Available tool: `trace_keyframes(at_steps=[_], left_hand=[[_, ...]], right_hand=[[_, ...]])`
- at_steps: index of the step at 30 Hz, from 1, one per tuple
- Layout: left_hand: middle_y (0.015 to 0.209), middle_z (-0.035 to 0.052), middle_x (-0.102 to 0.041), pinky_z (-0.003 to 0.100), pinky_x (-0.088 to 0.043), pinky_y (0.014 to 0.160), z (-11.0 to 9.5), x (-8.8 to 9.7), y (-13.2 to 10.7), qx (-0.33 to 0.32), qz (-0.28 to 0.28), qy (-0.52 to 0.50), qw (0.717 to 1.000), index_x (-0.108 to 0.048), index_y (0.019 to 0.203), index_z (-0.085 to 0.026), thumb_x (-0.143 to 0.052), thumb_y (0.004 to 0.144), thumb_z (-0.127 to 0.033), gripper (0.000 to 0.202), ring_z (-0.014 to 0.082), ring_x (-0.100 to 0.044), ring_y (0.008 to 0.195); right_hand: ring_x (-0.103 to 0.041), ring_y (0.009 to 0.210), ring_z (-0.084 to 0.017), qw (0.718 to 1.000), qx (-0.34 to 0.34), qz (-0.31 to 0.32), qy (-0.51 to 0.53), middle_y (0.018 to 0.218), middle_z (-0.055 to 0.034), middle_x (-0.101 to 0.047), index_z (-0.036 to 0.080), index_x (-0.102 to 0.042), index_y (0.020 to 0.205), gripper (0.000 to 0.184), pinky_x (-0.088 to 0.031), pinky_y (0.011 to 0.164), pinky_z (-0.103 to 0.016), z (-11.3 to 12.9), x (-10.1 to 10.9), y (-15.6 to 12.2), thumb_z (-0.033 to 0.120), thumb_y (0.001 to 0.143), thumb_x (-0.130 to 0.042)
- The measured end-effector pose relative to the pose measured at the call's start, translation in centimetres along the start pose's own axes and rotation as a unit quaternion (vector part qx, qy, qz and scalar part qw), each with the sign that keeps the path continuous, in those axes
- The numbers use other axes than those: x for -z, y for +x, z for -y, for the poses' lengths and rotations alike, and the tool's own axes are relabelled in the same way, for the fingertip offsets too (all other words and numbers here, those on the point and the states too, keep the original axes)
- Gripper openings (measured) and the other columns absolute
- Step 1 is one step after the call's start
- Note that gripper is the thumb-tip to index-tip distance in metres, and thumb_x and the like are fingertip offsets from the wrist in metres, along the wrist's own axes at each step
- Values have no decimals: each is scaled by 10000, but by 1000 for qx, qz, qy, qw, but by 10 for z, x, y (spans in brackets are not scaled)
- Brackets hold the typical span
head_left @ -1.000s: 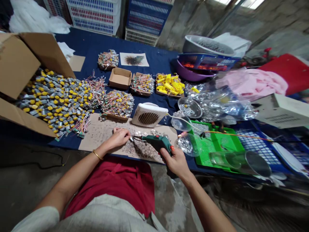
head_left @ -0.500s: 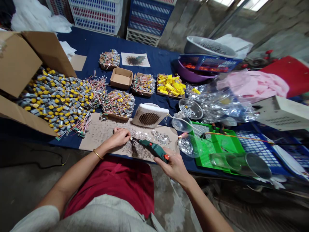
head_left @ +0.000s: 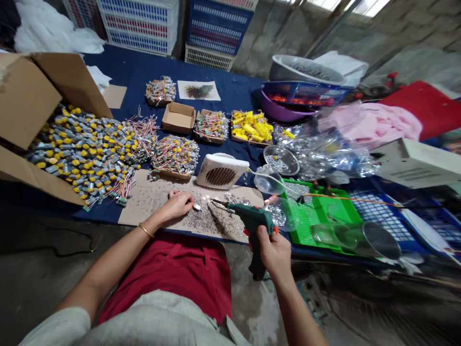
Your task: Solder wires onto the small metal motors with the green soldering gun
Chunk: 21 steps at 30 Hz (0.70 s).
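Note:
My right hand [head_left: 275, 250] grips the handle of a green soldering gun [head_left: 250, 221], held upright with its thin tip pointing left over a speckled cardboard mat [head_left: 151, 197]. My left hand [head_left: 177, 205] rests on that mat, fingers curled around a small metal motor [head_left: 197, 207] that peeks out at the fingertips. The gun's tip sits a short way to the right of the motor, apart from it.
A big open carton [head_left: 32, 96] spills grey and yellow motors [head_left: 82, 149] at left. Small trays of wired motors [head_left: 176, 154], a white fan [head_left: 221, 172], clear cups, a green tray [head_left: 324, 216] and plastic bags crowd the blue cloth.
My right hand has drawn the soldering gun back to the right and stood it upright, so its tip left the motor. The left hand has stayed in place.

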<state>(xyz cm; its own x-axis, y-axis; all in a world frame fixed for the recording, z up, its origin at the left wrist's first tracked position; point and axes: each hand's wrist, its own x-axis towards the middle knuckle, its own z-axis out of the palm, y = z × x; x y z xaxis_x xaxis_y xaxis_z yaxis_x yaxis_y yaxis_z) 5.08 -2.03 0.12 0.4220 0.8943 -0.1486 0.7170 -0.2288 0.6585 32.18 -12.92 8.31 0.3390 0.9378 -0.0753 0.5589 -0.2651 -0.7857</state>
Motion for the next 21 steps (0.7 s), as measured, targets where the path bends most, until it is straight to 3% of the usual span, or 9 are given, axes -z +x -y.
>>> trace_keyframes(at_steps=[3,9,21], left_hand=[[929,39,-691,394,-285,945,-1,1,1,2,1,0,1000,-650,858,-187,-472,865,-232,184,205,-576,940],[932,47,-699,390,-301,928,-3,5,0,5,5,9,1000,-652,861,-191,-474,867,-249,188,212,-582,941],[940,60,-704,434,-333,968,-5,5,3,6,13,14,1000,-662,871,-186,-477,856,-244,195,231,-597,972]], right_hand=[[-516,379,-159,991,-91,-26,97,450,-66,-582,168,-574,525,640,-402,381,-260,-8,-4,-13,773,726,-518],[-514,351,-165,935,-231,-82,254,477,-50,-606,160,-593,663,624,-422,339,-274,-25,-18,-37,783,632,-617],[-521,367,-161,911,-276,-96,293,456,-37,-588,135,-596,700,658,-393,336,-261,-37,-23,-53,790,632,-608]])
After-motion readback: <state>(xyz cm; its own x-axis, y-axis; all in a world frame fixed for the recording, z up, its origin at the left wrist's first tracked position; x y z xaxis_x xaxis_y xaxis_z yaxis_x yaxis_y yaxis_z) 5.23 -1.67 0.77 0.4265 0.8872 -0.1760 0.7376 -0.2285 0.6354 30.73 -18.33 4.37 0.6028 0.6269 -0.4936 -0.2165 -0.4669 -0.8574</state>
